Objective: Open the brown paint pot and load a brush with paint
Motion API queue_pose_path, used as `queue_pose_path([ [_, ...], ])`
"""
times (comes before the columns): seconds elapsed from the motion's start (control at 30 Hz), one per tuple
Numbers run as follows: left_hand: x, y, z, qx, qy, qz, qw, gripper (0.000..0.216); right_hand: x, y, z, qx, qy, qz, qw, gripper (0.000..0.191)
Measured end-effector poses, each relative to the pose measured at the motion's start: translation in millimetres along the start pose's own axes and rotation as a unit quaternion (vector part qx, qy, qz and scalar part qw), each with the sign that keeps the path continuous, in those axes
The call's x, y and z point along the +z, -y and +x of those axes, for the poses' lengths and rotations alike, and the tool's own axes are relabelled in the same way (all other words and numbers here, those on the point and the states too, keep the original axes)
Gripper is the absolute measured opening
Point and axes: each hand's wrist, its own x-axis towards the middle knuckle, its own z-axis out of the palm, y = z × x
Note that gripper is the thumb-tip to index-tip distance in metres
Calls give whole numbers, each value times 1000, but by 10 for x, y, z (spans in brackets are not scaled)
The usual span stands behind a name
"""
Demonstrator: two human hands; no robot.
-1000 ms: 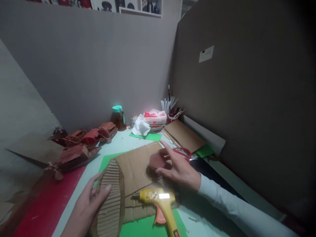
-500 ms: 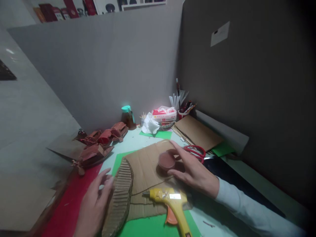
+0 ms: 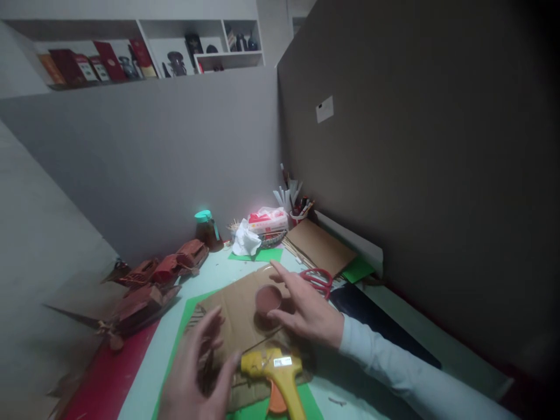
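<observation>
On the cardboard sheet (image 3: 238, 309): small round brown cup (image 3: 268, 299), likely light and tippable; take its rim.
Your right hand (image 3: 306, 312): fingers spread, touching cup, not clenched.
Your left hand (image 3: 195, 373): open, hovering.
Nearby: yellow glue gun (image 3: 275, 373).

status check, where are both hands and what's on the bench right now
Right hand open, fingers around small round brown-red pot on flat cardboard sheet. Left hand open over the sheet, blurred. Yellow glue gun lies between them, red-handled scissors beyond.
</observation>
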Motion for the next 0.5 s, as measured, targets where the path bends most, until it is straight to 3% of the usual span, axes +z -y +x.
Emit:
queue_pose_path([
  [0.1, 252, -78, 135, -22, 103, -42, 994, 83, -69, 38, 41, -5, -1, -26, 1000, 51],
  [0.17, 403, -90, 235, -23, 114, -46, 992, 95, -95, 62, 71, -13, 13, -53, 998, 51],
  [0.33, 654, -119, 325, -21, 141, -42, 989, 98, -91, 91, 110, -34, 57, -109, 992, 48],
  [0.5, 711, -141, 314, -22, 151, -48, 987, 100, -70, 84, 106, -34, 43, -98, 994, 46],
])
